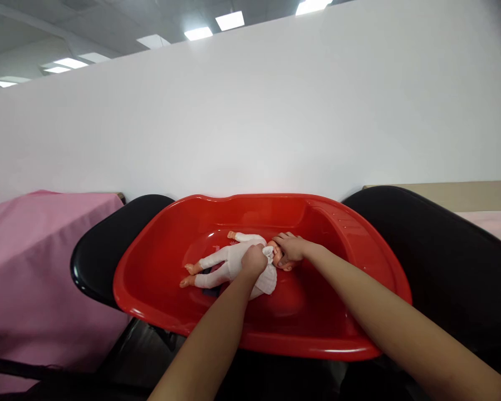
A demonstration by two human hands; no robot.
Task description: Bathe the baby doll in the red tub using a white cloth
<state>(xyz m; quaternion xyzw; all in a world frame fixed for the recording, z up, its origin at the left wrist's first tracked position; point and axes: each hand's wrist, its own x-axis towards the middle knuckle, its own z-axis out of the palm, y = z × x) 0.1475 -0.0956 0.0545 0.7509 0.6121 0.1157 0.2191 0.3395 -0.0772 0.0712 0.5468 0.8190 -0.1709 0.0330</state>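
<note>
Single view: from the wearer's head, the camera faced forward and down, with the red tub [309,314] near, white wall [250,128] far.

A glossy red tub [179,239] carried a doll [235,260] in white clothes, lying lengthwise around the tub's middle, feet toward its left end. Something dark [211,292] lay on the tub's floor, partly hidden by the doll. I couldn't see clearly what supported the tub.

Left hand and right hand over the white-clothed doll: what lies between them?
The head view shows bow-like white fabric and part of the face of the doll between the left hand and right hand.
</note>
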